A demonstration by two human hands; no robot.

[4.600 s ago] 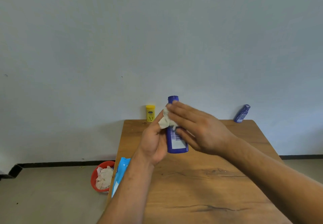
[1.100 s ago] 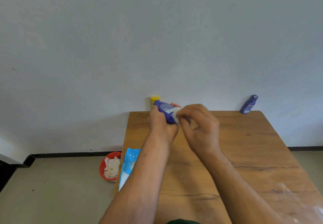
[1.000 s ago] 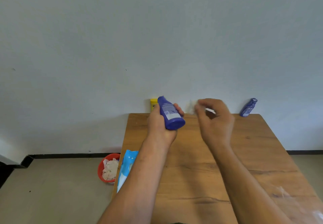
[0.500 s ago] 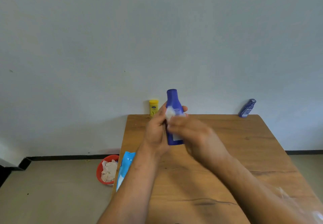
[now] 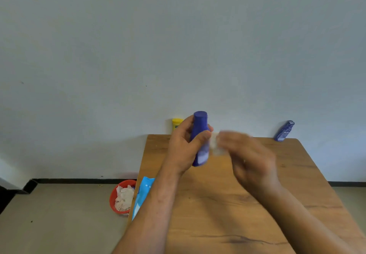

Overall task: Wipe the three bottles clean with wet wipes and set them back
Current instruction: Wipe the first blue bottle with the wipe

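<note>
A single view is given, taken by a wide-angle camera worn on the person's head. The table [image 5: 237, 204] is looked down on from its near side, and the wall [image 5: 178, 45] beyond it is faced. The left hand [image 5: 184, 150] and right hand [image 5: 251, 158] are seen close, mid-frame.

Blue bottle [image 5: 200, 123]; yellow bottle [image 5: 176, 123]; white wipe [image 5: 214, 146]; red bowl [image 5: 112, 197]; wood-grain table [image 5: 217, 214].

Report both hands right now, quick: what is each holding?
Left hand grips the blue bottle, cap up.
Right hand is motion-blurred; it seems to pinch the wet wipe beside the bottle.
</note>
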